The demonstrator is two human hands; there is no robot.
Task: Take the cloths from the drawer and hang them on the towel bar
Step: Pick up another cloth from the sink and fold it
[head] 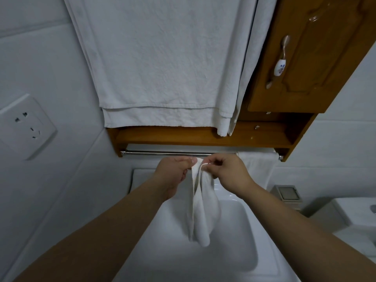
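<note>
One wall socket [27, 127] sat on the tiled wall at the far left. Next along, two large white towels [154, 68] hung down from above, the wide one doubled over and a narrower one beside its right edge, both ending over the open shelf of a wooden cabinet [305, 64]. Under that shelf ran a single metal towel bar [173, 153]. Just in front of the bar the person held up both hands close together. The left hand [175, 169] pinched one top edge of a small white cloth [203, 212] between thumb and curled fingers, and the right hand [230, 174] pinched the edge beside it in the same way. That one cloth drooped in folds from their grip, clear of the bar and hanging over the one white sink basin [234, 255] below; whether its tip touched the basin I could not tell. To the right of the hands a second small cloth [257, 165] was already draped over the bar's right end. The cabinet had one door with one porcelain-tipped handle [279, 62]. Lower right stood one small lidded bin [286, 193], its lid down so its contents were hidden, and beside it a white toilet tank [356, 210].
</note>
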